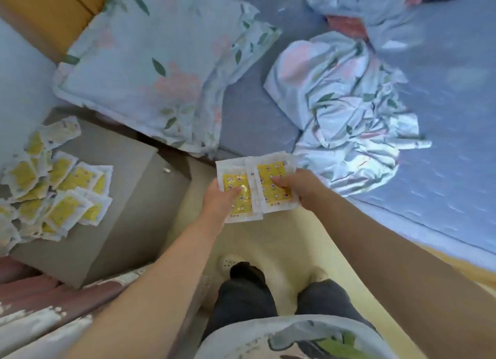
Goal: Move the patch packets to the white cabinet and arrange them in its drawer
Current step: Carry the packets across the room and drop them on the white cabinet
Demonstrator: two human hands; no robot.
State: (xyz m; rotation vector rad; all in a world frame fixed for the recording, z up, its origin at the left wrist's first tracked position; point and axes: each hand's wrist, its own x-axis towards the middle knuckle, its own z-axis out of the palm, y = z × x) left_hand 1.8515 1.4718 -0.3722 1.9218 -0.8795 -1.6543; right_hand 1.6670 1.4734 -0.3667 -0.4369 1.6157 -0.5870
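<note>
Two white patch packets with yellow patterned centres are held side by side in front of me. My left hand (pixel 219 197) pinches the left packet (pixel 236 195), thumb on its face. The right packet (pixel 273 183) overlaps the left one's edge, and my right hand (pixel 298 185) pinches its right side. A heap of several more packets (pixel 53 181) lies on the top of the white cabinet (pixel 115 197) at the left. No open drawer shows on the cabinet.
A floral pillow (pixel 158 63) and a crumpled floral cover (pixel 346 112) lie on the blue-grey bed (pixel 442 157) ahead and right. My legs and feet stand on a pale yellow floor (pixel 281 240). A reddish worn surface (pixel 40 299) sits at lower left.
</note>
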